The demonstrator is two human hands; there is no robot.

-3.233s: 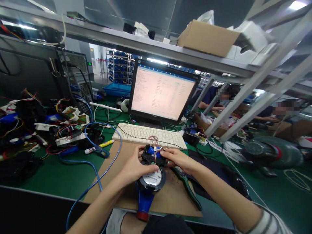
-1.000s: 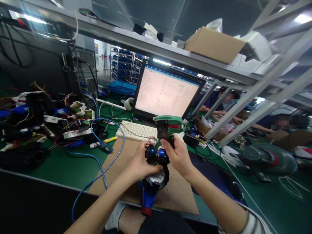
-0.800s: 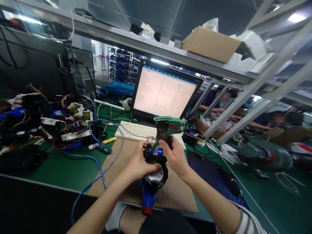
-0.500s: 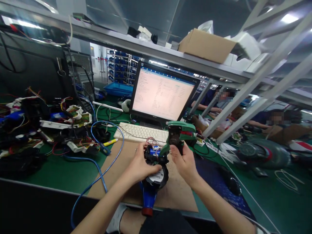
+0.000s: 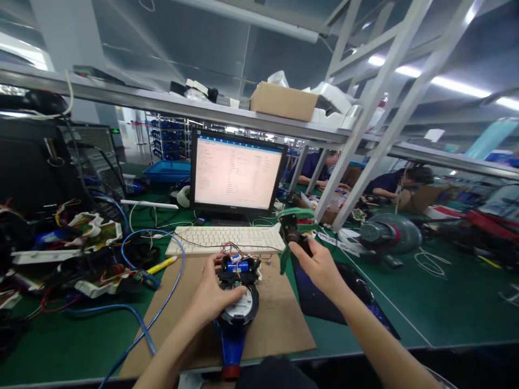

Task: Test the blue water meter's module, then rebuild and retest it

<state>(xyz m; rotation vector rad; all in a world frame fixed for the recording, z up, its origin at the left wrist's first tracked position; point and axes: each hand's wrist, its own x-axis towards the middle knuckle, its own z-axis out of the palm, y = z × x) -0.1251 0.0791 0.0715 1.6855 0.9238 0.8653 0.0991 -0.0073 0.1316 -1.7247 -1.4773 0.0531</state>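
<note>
A blue-bodied meter (image 5: 232,346) with a red-capped end, a round white dial and a black housing lies on a brown cardboard sheet (image 5: 284,319). A blue cylindrical battery (image 5: 238,267) and thin wires sit exposed in its black top. My left hand (image 5: 214,292) grips the meter from the left, thumb across the dial and fingers at the black housing. To the right, my right hand (image 5: 318,265) holds up a green and black housing cover (image 5: 292,229), closed around its black part. It is apart from the meter.
Behind the cardboard stand a white keyboard (image 5: 227,237) and a monitor (image 5: 237,173). Opened meter parts and wires (image 5: 93,232) crowd the left, with a blue cable (image 5: 178,270) and yellow marker (image 5: 161,266). A black mouse (image 5: 359,283) and grey-green device (image 5: 391,235) lie right. Co-workers sit beyond.
The green and black cover has moved right, away from the meter, in my right hand, uncovering the battery and wires. My left hand still grips the meter. The view has shifted to the right.
</note>
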